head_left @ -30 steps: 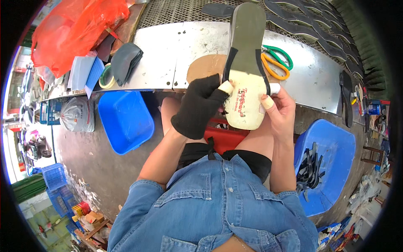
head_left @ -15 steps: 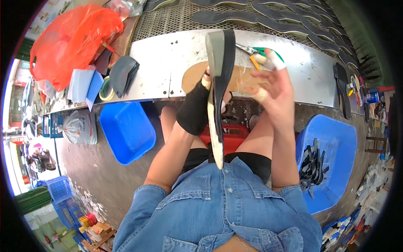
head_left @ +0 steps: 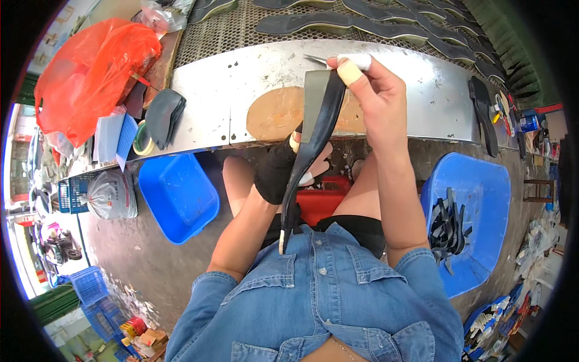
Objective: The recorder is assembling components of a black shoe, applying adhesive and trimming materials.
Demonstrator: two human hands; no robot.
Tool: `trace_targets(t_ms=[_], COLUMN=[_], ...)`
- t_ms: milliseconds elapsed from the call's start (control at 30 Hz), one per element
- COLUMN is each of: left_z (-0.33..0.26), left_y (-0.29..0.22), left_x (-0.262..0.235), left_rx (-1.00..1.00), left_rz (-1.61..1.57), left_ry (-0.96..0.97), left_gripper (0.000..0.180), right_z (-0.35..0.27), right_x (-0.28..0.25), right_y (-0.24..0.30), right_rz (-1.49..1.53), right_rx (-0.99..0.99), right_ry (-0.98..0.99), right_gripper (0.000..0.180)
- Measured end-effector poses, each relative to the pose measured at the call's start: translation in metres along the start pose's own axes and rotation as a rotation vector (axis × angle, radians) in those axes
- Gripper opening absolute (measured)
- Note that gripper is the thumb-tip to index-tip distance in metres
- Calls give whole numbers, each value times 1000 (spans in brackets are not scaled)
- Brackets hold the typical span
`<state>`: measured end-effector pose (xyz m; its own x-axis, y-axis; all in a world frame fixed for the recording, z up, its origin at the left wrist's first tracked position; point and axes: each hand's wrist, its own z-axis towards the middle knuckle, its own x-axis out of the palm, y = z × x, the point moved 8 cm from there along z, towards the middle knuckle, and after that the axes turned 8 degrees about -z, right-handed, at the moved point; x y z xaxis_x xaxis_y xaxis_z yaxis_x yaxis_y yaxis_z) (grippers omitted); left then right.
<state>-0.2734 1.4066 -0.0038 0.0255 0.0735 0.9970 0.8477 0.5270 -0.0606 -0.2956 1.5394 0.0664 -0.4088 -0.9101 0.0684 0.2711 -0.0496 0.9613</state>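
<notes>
A wedge shoe sole point(head_left: 318, 130), black along its face with a grey heel block and a pale tip, stands tilted in front of me, heel end up. My left hand point(head_left: 295, 160), in a black fingerless glove, is closed round its middle. At the upper heel edge, my right hand point(head_left: 375, 84) pinches with thumb and forefinger; some of its fingertips are wrapped in white and yellowish tape. A pointed metal tool tip point(head_left: 315, 60) pokes out beside these fingers; the rest is hidden. Beneath lies a brown oval board point(head_left: 274, 114) on the metal bench point(head_left: 202, 102).
Several dark soles point(head_left: 301, 24) lie on the perforated rack at the back; another sole point(head_left: 480, 111) is at the bench's right. A red plastic bag point(head_left: 90, 78) and dark stacked pieces point(head_left: 164, 114) occupy the left. Blue tubs stand below, left point(head_left: 181, 199) and right point(head_left: 491, 241), the right holding black strips.
My right hand has moved up and in from the right, from spread fingers to a pinch at the heel edge. The sole's lower end has swung left. The green tool handles are hidden now.
</notes>
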Motion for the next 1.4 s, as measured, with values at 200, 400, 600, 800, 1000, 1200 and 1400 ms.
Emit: trace_targets(t_ms=[200,400,600,800,1000,1200,1400], left_z=[2,-3,1,1,11,14,0], left_y=[12,-11,-18,-9,1,-50,-32], left_x=[6,-21,-19,-23,23,1,24], left_rx=[-215,43,20,-60,-412,323,329], left_rz=[-145,447,590,281,215,645,458], left_ry=[260,-138,-63,59,363,26,297], left_gripper=[60,59,68,61,52,60,59], right_z=[2,-14,-43,-33,-6,-24,-58], right_x=[2,4,13,13,-7,-40,-38], right_y=[-32,-13,16,8,-5,-52,-65], right_rz=[70,153,44,30,-134,-116,271], right_rx=[189,78,3,66,-23,310,329], right_ry=[207,316,376,368,413,-15,-208], right_gripper=[36,45,54,46,37,22,29])
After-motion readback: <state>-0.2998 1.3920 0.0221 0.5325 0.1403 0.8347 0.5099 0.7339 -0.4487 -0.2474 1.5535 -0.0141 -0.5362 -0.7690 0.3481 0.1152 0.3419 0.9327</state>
